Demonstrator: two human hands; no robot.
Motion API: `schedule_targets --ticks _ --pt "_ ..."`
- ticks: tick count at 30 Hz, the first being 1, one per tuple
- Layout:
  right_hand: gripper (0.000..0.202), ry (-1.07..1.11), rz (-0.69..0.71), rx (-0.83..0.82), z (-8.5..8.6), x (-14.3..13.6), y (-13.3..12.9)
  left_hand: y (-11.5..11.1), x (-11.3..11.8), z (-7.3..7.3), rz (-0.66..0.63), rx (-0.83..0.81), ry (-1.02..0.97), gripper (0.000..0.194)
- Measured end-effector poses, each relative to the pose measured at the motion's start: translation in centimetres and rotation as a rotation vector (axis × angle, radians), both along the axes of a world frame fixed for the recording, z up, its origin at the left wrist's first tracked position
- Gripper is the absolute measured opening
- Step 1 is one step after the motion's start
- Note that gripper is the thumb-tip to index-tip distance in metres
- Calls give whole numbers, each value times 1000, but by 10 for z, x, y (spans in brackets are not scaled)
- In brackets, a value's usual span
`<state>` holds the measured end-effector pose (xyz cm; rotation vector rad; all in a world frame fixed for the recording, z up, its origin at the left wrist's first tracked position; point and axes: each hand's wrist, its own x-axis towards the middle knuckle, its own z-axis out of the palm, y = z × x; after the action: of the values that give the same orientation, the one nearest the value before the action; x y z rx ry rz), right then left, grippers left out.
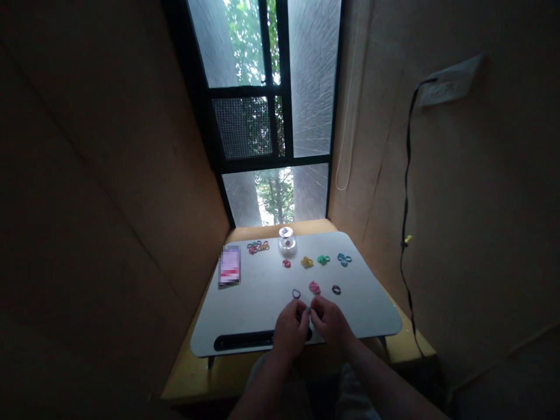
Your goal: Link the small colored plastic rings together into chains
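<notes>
My left hand (290, 326) and my right hand (330, 321) meet over the front of the white lap table (254, 303). Their fingertips pinch a tiny greenish band (308, 310), mostly hidden by the fingers. Just beyond them lie a purple hair tie (296, 294), a bunch of pink hair ties (314, 287) and a dark hair tie (336, 289). Farther back is a row of small piles: red hair ties (286, 263), yellow hair ties (307, 262), green hair ties (323, 259) and blue hair ties (344, 259).
A mixed-colour heap of hair ties (258, 247) lies at the back left, beside a clear round container (287, 245). A phone-like flat object (230, 265), blurred, rests at the left edge. The dark slot (242, 340) runs along the front. A black cable (406, 198) hangs at right.
</notes>
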<state>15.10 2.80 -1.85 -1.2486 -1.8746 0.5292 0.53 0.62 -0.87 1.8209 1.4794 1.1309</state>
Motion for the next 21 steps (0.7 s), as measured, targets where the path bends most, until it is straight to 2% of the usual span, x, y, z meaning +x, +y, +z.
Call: schedule_targets --ticks 21 --pt "9 37 1 1 0 0 -1 0 1 0 1 -7 9 13"
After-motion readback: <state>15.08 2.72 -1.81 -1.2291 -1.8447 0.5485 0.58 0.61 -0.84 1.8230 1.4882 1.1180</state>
